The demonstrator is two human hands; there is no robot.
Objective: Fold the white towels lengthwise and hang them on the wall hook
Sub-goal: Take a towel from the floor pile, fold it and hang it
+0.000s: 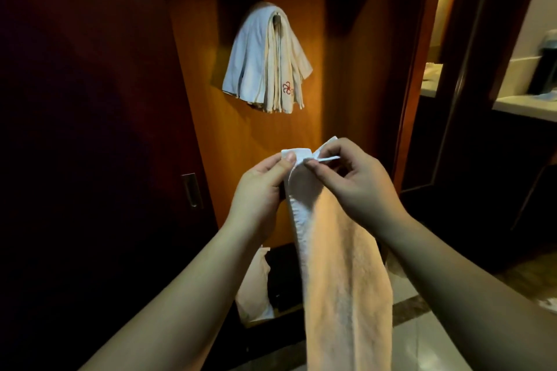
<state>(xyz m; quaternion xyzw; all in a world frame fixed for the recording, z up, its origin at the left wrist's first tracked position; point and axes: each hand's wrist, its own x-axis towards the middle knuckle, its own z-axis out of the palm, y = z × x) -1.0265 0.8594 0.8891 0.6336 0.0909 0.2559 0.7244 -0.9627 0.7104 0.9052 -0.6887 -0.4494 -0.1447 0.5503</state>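
Note:
A long white towel (340, 274) hangs down in front of me, folded into a narrow strip. My left hand (259, 187) pinches its top left corner between thumb and fingers. My right hand (349, 178) pinches the top right corner, close beside the left. Above them, on the wooden wall panel, several folded white towels (265, 60) hang together over the wall hook (276, 19), which shows only as a dark bit at their top. One hung towel carries a small red embroidered flower.
A dark wooden door with a metal recessed handle (190, 189) stands at the left. A pale bag or cloth (254, 286) sits on the floor below the panel. At the right a doorway opens onto a light counter (524, 104) holding a dark container.

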